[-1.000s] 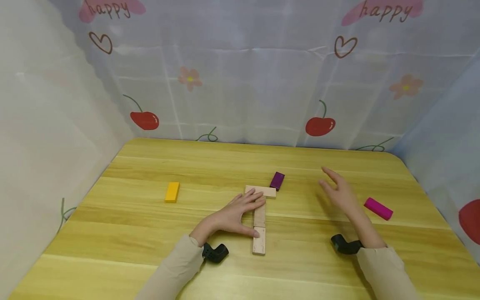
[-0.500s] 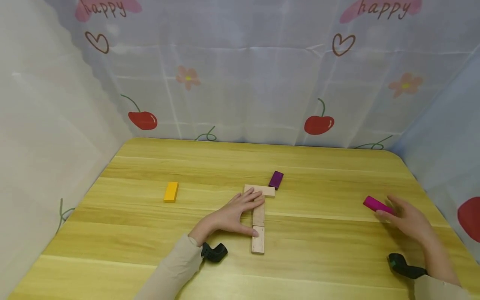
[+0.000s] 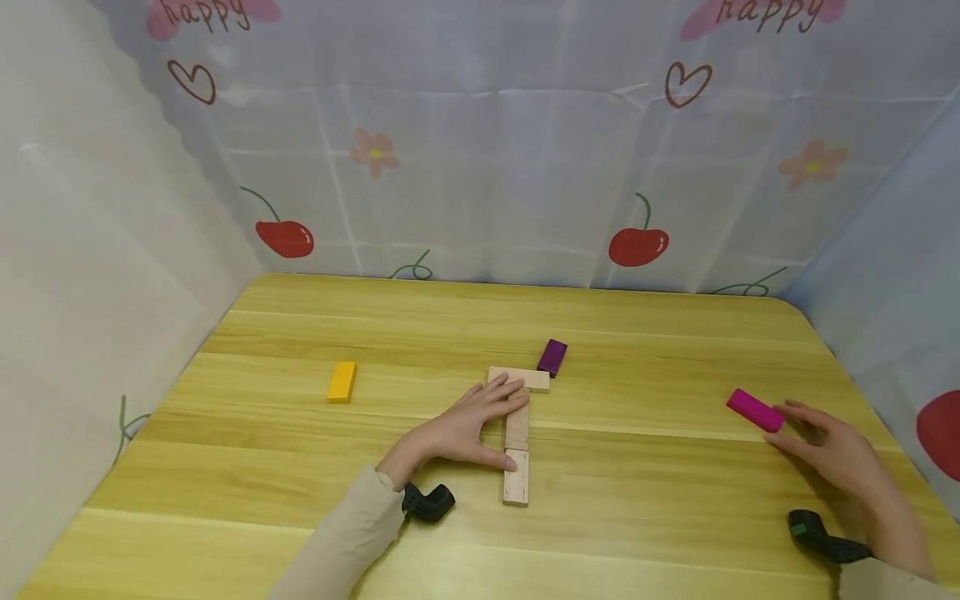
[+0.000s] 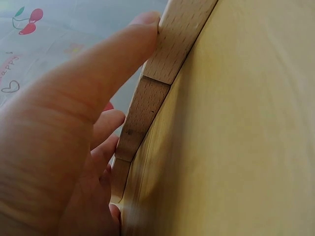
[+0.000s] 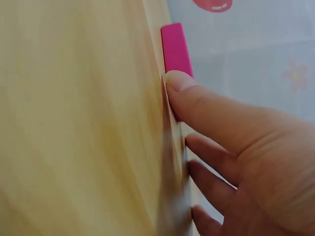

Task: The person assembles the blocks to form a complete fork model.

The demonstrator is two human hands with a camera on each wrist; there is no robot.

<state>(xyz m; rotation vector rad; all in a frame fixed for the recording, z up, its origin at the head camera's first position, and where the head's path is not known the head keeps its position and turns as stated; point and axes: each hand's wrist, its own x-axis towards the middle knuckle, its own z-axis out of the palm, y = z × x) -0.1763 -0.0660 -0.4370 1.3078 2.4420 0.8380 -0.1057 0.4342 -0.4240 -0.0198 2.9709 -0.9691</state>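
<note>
Plain wooden blocks lie flat in a T: one crosswise block (image 3: pixel 538 382) at the far end and two lengthwise ones, the farther block (image 3: pixel 517 429) meeting the nearer block (image 3: pixel 516 492) end to end. My left hand (image 3: pixel 468 429) rests spread over them, thumb on the nearest block and fingertips at the far joint; the left wrist view shows the thumb (image 4: pixel 133 42) along the row's top edge. Toward the right, my right hand (image 3: pixel 836 454) pinches the near end of a magenta block (image 3: pixel 753 410) lying on the table. In the right wrist view its thumb (image 5: pixel 184 88) presses that block's side.
A dark purple block (image 3: pixel 553 357) lies by the right end of the crosswise block. Farther left on the wooden table (image 3: pixel 225 467) is a yellow-orange block (image 3: pixel 342 382). A printed curtain (image 3: pixel 480 167) stands behind the table's far edge.
My right hand has moved right from above the table to the magenta block and taken its near end between thumb and fingers. The left hand has stayed on the wooden blocks.
</note>
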